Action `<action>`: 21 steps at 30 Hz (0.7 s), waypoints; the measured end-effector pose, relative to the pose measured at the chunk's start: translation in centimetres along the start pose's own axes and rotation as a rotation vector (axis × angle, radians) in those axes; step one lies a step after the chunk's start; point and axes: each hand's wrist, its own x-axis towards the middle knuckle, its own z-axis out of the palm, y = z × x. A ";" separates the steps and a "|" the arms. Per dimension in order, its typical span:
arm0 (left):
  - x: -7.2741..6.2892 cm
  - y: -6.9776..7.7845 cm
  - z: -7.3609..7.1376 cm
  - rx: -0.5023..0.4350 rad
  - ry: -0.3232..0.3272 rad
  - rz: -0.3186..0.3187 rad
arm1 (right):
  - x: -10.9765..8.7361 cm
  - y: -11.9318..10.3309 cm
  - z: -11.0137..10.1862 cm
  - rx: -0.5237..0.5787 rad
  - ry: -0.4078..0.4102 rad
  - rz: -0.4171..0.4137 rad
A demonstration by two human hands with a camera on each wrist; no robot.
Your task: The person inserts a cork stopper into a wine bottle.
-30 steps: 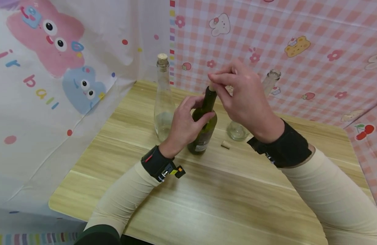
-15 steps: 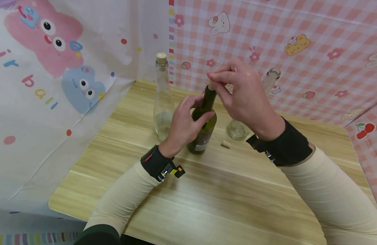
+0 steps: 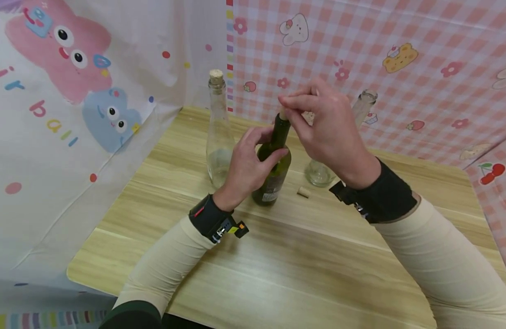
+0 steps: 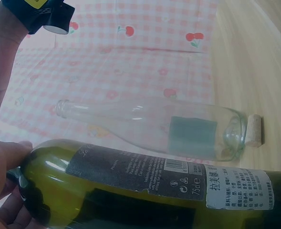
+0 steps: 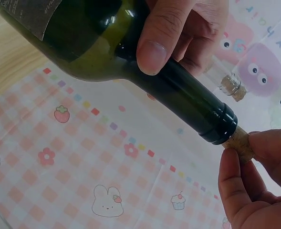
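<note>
A dark green wine bottle (image 3: 273, 178) stands upright on the wooden table, its printed labels (image 4: 178, 176) plain in the left wrist view. My left hand (image 3: 250, 164) grips it round the shoulder and lower neck, thumb on the near side. At the top, my right hand (image 3: 327, 128) pinches a cork (image 5: 240, 145) between thumb and fingertips. The cork sits at the bottle's mouth, with part of it sticking out past the dark rim in the right wrist view.
Left of the green bottle stands a clear bottle (image 3: 218, 132) with a cork in its top. Behind my right hand is an uncorked clear bottle (image 3: 318, 173). A loose cork (image 3: 303, 192) lies on the table (image 3: 277, 274). Patterned cloth (image 3: 421, 105) hangs behind.
Both hands keep the same hold on the bottle and cork. The head view has shifted very slightly; nothing else visibly differs.
</note>
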 end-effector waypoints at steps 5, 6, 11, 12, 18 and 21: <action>0.0 0.3 -0.1 -0.004 -0.012 -0.002 | -0.2 -0.1 0.1 -0.017 0.003 -0.016; 0.0 0.3 -0.2 -0.003 -0.016 -0.006 | -0.2 -0.1 0.1 -0.023 -0.002 -0.024; -0.4 0.6 -0.3 0.026 -0.030 -0.028 | -0.8 0.2 -0.1 -0.028 0.011 -0.004; -0.5 0.7 -0.3 0.027 -0.024 -0.026 | -0.9 0.3 -0.3 -0.021 0.028 0.012; -1.4 1.3 -1.1 0.018 0.034 0.055 | -3.1 1.8 -1.7 0.036 0.156 0.143; -2.4 1.1 -1.6 0.022 0.043 0.084 | -5.2 3.0 -1.7 0.055 0.153 0.217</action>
